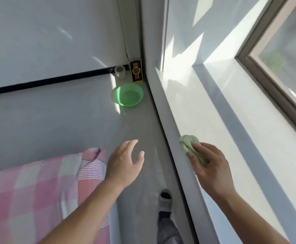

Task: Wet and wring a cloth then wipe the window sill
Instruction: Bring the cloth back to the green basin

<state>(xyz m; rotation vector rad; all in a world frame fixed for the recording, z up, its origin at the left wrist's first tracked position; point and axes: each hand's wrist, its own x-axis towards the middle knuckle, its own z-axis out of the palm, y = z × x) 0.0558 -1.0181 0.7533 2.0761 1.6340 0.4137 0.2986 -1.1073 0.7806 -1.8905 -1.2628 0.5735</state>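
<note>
Grip of my right hand (208, 164) curls round the bunched green cloth (190, 144), pressed on the near front edge of the window sill (214, 111), which runs long ahead toward the far corner; left hand (124, 164) slack, empty, off the sill.

Glossy, smooth stone-like window sill (214, 106); nubby green cloth (190, 146); translucent green plastic basin (115, 98); soft checked cotton bedding (29, 191).
</note>
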